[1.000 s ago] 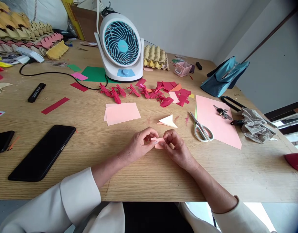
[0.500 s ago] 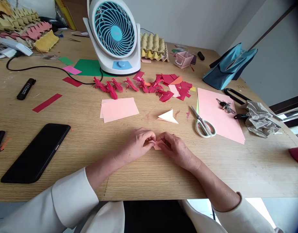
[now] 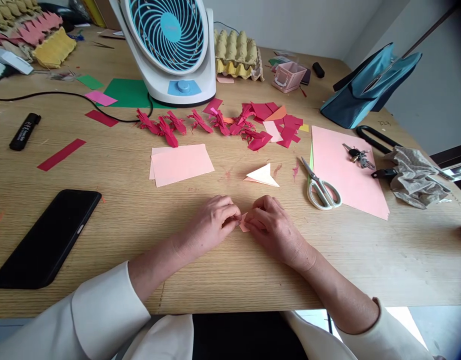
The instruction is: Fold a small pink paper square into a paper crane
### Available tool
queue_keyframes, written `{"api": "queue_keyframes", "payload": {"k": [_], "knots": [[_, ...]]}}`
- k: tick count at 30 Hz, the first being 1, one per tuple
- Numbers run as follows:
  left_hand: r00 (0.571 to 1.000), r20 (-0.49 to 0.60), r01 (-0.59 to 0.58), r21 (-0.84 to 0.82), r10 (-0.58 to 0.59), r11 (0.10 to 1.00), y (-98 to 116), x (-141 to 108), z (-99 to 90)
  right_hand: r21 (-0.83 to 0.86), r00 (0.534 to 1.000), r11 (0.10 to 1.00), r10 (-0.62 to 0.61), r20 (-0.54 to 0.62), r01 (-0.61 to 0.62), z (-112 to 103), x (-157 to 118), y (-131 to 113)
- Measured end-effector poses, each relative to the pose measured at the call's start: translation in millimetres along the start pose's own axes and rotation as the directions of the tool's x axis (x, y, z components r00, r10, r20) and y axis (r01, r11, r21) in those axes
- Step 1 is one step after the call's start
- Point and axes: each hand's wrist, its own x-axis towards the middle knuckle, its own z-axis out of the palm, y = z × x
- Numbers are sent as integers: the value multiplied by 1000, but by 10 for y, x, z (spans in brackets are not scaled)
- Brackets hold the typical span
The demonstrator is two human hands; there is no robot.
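Pink paper (image 3: pixel 244 226) is pinched by left hand (image 3: pixel 212 221) and right hand (image 3: pixel 277 230).

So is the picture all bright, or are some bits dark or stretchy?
Head view: wooden table bright, paler toward its right side; picture's upper right corner dark; smartphone looks stretched, desk fan leaning, probably from the lens; scissors fairly sharp.

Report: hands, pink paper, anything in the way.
Left hand, right hand both on small pink paper. Paper partly hidden. Folded pale paper beyond, scissors off right; neither touches the hands.
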Motion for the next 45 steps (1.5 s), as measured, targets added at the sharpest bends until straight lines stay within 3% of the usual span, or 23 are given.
{"api": "queue_keyframes", "payload": {"k": [6,12,20,32,45], "knots": [[995,-17,-95,71,97,993,-27,-39,13,103,998,995,1,62,-7,6,-18,-10],[987,8,-162,142,163,976,-31,-95,-4,15,999,1000,15,32,-16,55,8,-50],[999,-19,-39,0,39,999,-28,-98,13,-27,998,999,29,54,-27,76,15,-46],[1000,-26,-8,106,11,994,19,-85,10,-71,994,995,76,76,-70,105,18,-80],[995,-32,103,193,-98,976,108,-49,55,-96,993,991,104,51,-99,127,33,-117]]}}
